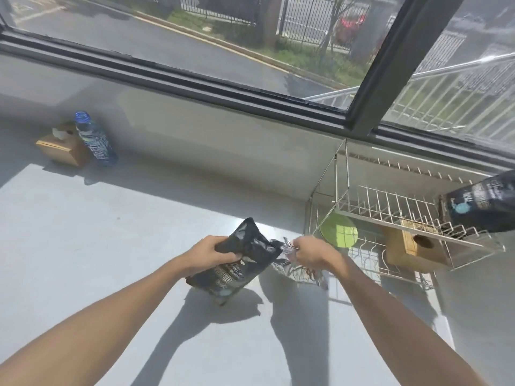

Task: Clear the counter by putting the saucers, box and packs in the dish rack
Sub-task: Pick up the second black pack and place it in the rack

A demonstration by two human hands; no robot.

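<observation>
Holding two packs above the tabletop point(69, 246), just left of the dish rack point(390, 215): left hand point(211, 256) clamped on the side of a black pack point(239, 260), right hand point(308, 250) closed around the crumpled top of a silver pack point(298, 273). Already in the rack: another black pack point(485, 201) on the upper tier; green saucer point(338, 231) and wooden box point(415, 246) below. Packs look light, soft and slick; gripping a gathered edge should hold better than the smooth face.
</observation>
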